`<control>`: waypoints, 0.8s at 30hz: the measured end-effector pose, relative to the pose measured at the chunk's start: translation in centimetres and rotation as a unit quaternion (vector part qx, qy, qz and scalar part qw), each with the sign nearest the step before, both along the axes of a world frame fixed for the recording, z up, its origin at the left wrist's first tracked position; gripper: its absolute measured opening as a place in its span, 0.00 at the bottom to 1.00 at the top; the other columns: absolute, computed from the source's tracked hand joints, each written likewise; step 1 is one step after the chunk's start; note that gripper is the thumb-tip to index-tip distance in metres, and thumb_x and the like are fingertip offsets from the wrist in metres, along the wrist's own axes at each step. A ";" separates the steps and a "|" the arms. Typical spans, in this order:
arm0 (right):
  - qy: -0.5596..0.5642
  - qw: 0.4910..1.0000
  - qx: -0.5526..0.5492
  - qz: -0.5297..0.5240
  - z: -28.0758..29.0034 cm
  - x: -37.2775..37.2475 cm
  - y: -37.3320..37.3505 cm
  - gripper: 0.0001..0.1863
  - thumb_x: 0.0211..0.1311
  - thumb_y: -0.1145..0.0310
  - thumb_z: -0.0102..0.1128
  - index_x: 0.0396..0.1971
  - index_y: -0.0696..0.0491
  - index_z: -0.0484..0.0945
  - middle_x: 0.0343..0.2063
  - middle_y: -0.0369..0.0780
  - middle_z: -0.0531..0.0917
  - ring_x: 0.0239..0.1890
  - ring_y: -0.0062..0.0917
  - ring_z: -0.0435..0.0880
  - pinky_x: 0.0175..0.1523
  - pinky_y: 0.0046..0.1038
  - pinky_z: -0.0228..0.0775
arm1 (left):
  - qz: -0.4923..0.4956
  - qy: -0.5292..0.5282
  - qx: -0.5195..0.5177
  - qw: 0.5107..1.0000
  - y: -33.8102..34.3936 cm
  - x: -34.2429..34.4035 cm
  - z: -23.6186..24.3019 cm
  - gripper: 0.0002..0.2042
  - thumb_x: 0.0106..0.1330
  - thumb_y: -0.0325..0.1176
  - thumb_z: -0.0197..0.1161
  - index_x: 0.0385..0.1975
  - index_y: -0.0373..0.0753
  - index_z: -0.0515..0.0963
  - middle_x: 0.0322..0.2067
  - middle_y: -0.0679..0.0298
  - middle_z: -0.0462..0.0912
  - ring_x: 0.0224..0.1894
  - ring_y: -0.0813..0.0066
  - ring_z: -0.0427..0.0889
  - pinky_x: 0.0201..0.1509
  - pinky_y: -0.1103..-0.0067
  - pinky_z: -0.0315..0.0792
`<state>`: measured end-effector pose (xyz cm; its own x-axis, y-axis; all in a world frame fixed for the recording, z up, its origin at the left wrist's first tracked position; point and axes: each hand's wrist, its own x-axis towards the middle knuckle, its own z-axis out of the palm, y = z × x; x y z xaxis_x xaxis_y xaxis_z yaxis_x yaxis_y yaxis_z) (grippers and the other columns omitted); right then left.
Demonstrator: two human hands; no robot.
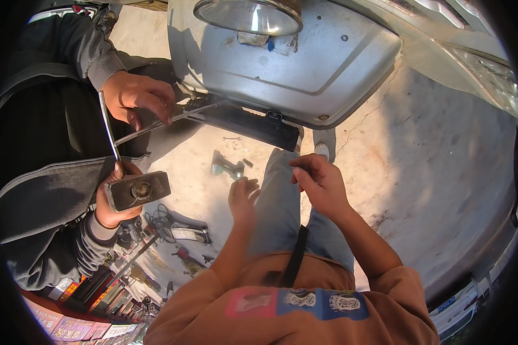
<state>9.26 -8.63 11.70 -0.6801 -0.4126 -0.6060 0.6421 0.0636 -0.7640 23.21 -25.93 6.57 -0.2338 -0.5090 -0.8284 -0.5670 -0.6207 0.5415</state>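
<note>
My left hand (pixel 244 198) hangs in front of my body, its fingers loosely bent and apart, with nothing seen in it. To its right my right hand (pixel 323 183) is raised, fingers half curled and thumb apart, no object visible in it. Just beyond both hands is a long black bar (pixel 253 127) under a silver metal body panel (pixel 322 52). A round headlamp (pixel 253 17) sits on that panel. At the left, a co-worker grips a hammer (pixel 138 191) in one hand; the other hand is at a T-shaped metal rod (pixel 149 127) that reaches toward the bar's left end.
On the ground past my left hand lie a green cordless power tool (pixel 227 165) and a small wrench (pixel 231 138). Cables, a floor jack (pixel 191 233) and loose tools cover the ground at lower left. A white car (pixel 457 307) stands at lower right.
</note>
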 end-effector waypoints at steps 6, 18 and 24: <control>-0.043 0.998 -0.045 -0.026 1.7 -0.6 0.4 0.10 0.65 0.73 0.52 0.44 0.61 0.74 0.28 0.37 0.79 0.31 0.14 0.76 0.34 0.18 0.69 | -0.097 0.054 -0.041 0.993 2.4 0.2 1.4 0.11 0.69 0.34 0.52 0.43 0.34 0.71 0.36 0.57 0.79 0.38 0.71 0.79 0.42 0.78 0.75; -0.010 0.997 -0.063 0.031 3.7 -4.3 7.0 0.10 0.64 0.72 0.53 0.42 0.61 0.75 0.28 0.38 0.80 0.27 0.16 0.75 0.33 0.18 0.69 | -0.116 0.100 -0.120 0.981 9.9 -1.5 2.6 0.08 0.69 0.29 0.52 0.42 0.32 0.72 0.35 0.58 0.80 0.37 0.74 0.79 0.40 0.79 0.75; -0.024 0.994 -0.022 0.103 4.4 -5.1 14.4 0.08 0.64 0.74 0.53 0.41 0.61 0.75 0.28 0.36 0.80 0.28 0.14 0.76 0.32 0.16 0.69 | 0.040 0.108 -0.148 0.982 11.0 -2.9 -0.6 0.12 0.70 0.33 0.49 0.45 0.32 0.71 0.39 0.57 0.79 0.39 0.71 0.79 0.43 0.76 0.75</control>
